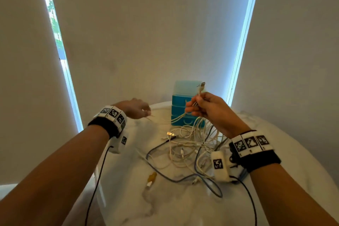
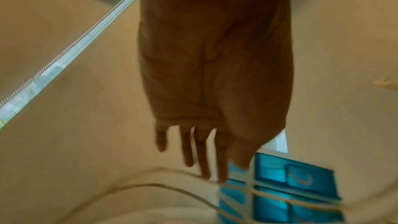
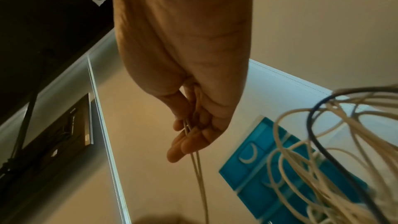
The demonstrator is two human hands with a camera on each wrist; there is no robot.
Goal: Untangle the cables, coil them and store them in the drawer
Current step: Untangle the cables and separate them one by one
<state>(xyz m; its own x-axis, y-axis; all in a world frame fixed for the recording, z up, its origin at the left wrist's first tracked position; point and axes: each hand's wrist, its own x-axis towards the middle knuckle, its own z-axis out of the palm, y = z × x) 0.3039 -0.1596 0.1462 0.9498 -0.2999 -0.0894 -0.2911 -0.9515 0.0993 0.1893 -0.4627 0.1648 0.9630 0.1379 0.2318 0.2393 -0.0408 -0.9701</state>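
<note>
A tangle of white cables point(image 1: 190, 145) with one dark blue cable point(image 1: 165, 176) lies on the white marble table point(image 1: 165, 207). My right hand point(image 1: 207, 108) is raised above it and grips doubled strands of a white cable point(image 3: 199, 168), whose USB plug point(image 1: 202, 86) sticks up out of the fist. More loops hang from that hand point(image 3: 189, 134). The same cable runs left to my left hand point(image 1: 137, 109), whose straight fingers point(image 2: 204, 168) touch it at their tips. The blue drawer unit point(image 1: 180, 101) stands behind the hands, its drawers closed.
A loose yellowish plug point(image 1: 152, 178) lies at the front left of the tangle. Black cords from the wrist cameras hang over the table's front. Beige blinds with bright window gaps stand close behind the table. The table's round edge curves just past the left hand.
</note>
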